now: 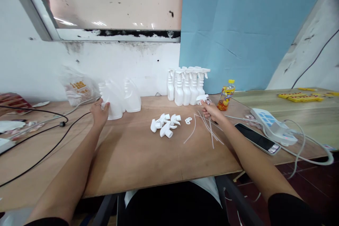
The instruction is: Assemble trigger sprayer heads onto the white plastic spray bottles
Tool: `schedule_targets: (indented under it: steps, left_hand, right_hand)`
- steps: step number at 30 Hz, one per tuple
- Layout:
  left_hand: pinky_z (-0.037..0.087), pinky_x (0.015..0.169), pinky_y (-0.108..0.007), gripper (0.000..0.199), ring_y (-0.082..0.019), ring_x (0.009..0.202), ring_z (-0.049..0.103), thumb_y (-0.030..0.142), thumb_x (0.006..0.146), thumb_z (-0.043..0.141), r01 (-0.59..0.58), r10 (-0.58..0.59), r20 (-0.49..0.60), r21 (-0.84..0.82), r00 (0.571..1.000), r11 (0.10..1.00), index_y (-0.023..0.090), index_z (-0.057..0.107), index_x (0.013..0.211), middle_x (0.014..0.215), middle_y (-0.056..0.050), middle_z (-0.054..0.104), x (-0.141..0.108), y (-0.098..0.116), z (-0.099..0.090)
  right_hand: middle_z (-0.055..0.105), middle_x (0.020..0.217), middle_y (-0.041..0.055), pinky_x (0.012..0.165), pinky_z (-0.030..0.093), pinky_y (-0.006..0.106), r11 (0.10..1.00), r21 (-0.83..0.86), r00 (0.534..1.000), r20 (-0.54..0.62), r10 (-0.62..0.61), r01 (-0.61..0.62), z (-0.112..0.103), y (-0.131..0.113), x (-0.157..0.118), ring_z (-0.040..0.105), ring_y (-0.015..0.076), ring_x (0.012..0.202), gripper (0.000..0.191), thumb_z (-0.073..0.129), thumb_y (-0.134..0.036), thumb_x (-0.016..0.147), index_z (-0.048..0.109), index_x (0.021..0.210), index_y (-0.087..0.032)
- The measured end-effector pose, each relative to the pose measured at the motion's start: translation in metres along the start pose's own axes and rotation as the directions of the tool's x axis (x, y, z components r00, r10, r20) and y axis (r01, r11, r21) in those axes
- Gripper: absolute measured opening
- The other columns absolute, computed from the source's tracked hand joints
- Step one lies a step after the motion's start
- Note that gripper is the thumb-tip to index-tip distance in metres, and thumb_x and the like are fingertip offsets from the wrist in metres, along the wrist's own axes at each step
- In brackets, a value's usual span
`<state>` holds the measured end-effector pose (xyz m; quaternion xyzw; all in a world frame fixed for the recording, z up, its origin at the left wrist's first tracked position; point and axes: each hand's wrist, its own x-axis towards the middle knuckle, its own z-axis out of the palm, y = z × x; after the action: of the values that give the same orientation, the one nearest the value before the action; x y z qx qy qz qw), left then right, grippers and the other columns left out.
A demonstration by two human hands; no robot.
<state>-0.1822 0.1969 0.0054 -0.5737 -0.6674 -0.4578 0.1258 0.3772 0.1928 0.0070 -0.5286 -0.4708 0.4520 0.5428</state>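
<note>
My left hand (99, 113) is closed on the side of a white plastic spray bottle (114, 104) without a sprayer. Beside it stand more open-necked bottles (133, 97). My right hand (212, 111) grips a white trigger sprayer (202, 97), close to the row of bottles with sprayers fitted (186, 88). A thin tube hangs below that hand, though whether it joins the sprayer I cannot tell. Several loose trigger sprayers (165, 125) lie between my hands. White rings (188, 120) and thin clear dip tubes (208, 129) lie to their right.
A drink bottle with a yellow cap (226, 95) stands right of my right hand. A phone (256, 138) and a power strip (275, 127) lie farther right. At the left are a plastic bag (79, 88), black cables (53, 148) and another person's hand (9, 102).
</note>
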Motion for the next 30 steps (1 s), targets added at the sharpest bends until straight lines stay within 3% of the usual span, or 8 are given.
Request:
schedule_targets:
  steps: [5, 9, 11, 15, 19, 23, 27, 30]
  left_hand:
    - [0.024, 0.111, -0.043, 0.056, -0.029, 0.123, 0.040, 0.022, 0.091, 0.054, 0.048, -0.048, -0.045, 0.017, 0.998, 0.999, 0.000, 0.043, 0.141, 0.132, -0.019, 0.047, -0.006, -0.002, 0.010]
    - [0.024, 0.112, -0.043, 0.057, -0.030, 0.126, 0.039, 0.018, 0.090, 0.055, 0.051, -0.050, -0.044, 0.019, 0.998, 0.999, 0.003, 0.041, 0.143, 0.133, -0.018, 0.044, -0.009, -0.004, 0.013]
    - [0.024, 0.112, -0.044, 0.058, -0.030, 0.127, 0.038, 0.016, 0.090, 0.055, 0.048, -0.047, -0.045, 0.016, 0.998, 0.999, 0.004, 0.039, 0.144, 0.134, -0.018, 0.042, -0.011, -0.003, 0.014]
    - [0.021, 0.114, -0.046, 0.057, -0.031, 0.129, 0.035, 0.015, 0.089, 0.056, 0.041, -0.040, -0.052, 0.012, 0.998, 0.999, 0.004, 0.036, 0.142, 0.137, -0.018, 0.040, -0.014, -0.002, 0.014]
    - [0.020, 0.115, -0.045, 0.063, -0.031, 0.130, 0.035, 0.014, 0.086, 0.061, 0.011, -0.011, -0.034, 0.003, 0.999, 1.000, 0.004, 0.034, 0.141, 0.138, -0.018, 0.039, -0.018, -0.004, 0.015]
    - [0.019, 0.116, -0.045, 0.075, -0.034, 0.136, 0.028, 0.014, 0.080, 0.064, -0.032, 0.032, -0.092, 0.003, 0.995, 0.999, 0.005, 0.028, 0.145, 0.146, -0.020, 0.029, -0.024, -0.002, 0.010]
    - [0.021, 0.116, -0.044, 0.056, -0.030, 0.136, 0.031, 0.010, 0.081, 0.055, -0.199, 0.189, -0.253, -0.016, 0.949, 0.980, 0.008, 0.041, 0.135, 0.140, -0.018, 0.037, -0.030, 0.030, 0.003]
    - [0.031, 0.111, -0.042, 0.037, -0.028, 0.126, 0.044, 0.017, 0.085, 0.051, -0.299, 0.262, -0.185, -0.215, 0.947, 0.930, 0.014, 0.051, 0.123, 0.127, -0.014, 0.049, -0.046, 0.082, 0.007]
  right_hand:
    - [0.063, 0.067, 0.0024, 0.044, 0.049, 0.025, 0.984, -0.161, 0.995, -0.046, -0.087, 0.079, 0.003, 0.004, 0.004, 0.060, 0.0146, 0.049, 0.031, 0.059, -0.050, 0.091, 0.048, 0.091, -0.021]
    - [0.065, 0.082, 0.0059, 0.061, 0.050, 0.028, 0.937, -0.296, 0.966, -0.121, -0.230, 0.186, 0.000, 0.002, 0.008, 0.065, 0.0209, 0.073, 0.021, 0.061, -0.040, 0.090, 0.054, 0.093, -0.020]
    - [0.066, 0.084, 0.0075, 0.068, 0.047, 0.030, 0.862, -0.428, 0.927, -0.125, -0.353, 0.270, -0.002, 0.002, 0.008, 0.064, 0.0240, 0.082, 0.017, 0.060, -0.036, 0.089, 0.057, 0.089, -0.020]
    - [0.067, 0.080, 0.0068, 0.069, 0.042, 0.031, 0.638, -0.662, 0.831, -0.041, -0.554, 0.393, -0.002, 0.003, 0.004, 0.063, 0.0235, 0.073, 0.018, 0.051, -0.037, 0.094, 0.059, 0.095, -0.020]
    - [0.066, 0.077, 0.0026, 0.058, 0.039, 0.026, 0.663, -0.599, 0.828, -0.003, -0.561, 0.448, 0.003, 0.002, -0.003, 0.055, 0.0162, 0.051, 0.022, 0.051, -0.039, 0.095, 0.059, 0.107, -0.022]
    - [0.062, 0.069, 0.0015, 0.058, 0.034, 0.025, 0.649, -0.567, 0.756, -0.071, -0.651, 0.506, 0.009, -0.002, -0.010, 0.054, 0.0194, 0.060, 0.018, 0.064, -0.035, 0.088, 0.063, 0.101, -0.023]
    - [0.061, 0.068, 0.0025, 0.059, 0.034, 0.025, 0.611, -0.588, 0.735, -0.041, -0.677, 0.530, 0.017, -0.004, -0.016, 0.055, 0.0204, 0.066, 0.020, 0.074, -0.035, 0.079, 0.068, 0.095, -0.023]
    - [0.064, 0.071, 0.0030, 0.061, 0.037, 0.026, 0.507, -0.625, 0.701, 0.092, -0.707, 0.594, 0.030, -0.005, -0.026, 0.057, 0.0200, 0.066, 0.024, 0.076, -0.036, 0.079, 0.070, 0.099, -0.024]
